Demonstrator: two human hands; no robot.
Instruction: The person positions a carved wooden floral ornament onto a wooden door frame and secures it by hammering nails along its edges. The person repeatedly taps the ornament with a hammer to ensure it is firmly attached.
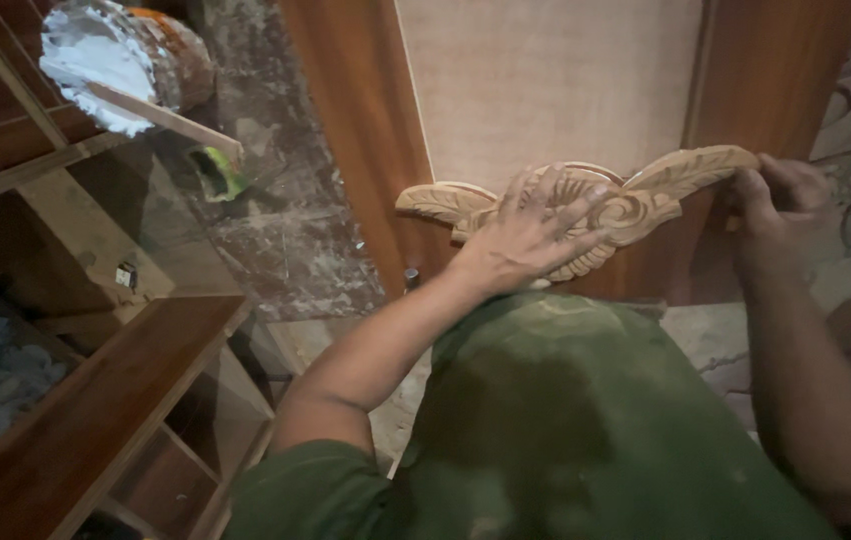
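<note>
Carved pale wooden ornament with leaf-shaped wings (645, 200) lies across the brown wooden door panel (775, 90); left hand (535, 235) presses flat on its centre, fingers spread, right hand (780, 195) pinches the wing tip. Even pressure and a level line would seat it well

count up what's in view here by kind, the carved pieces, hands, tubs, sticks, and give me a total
Carved wooden ornament: 1
Hands: 2, left hand flat on the carving, right hand at its wing tip
Putty-smeared tub: 1
Wooden stick across the tub: 1
Total: 5
</note>
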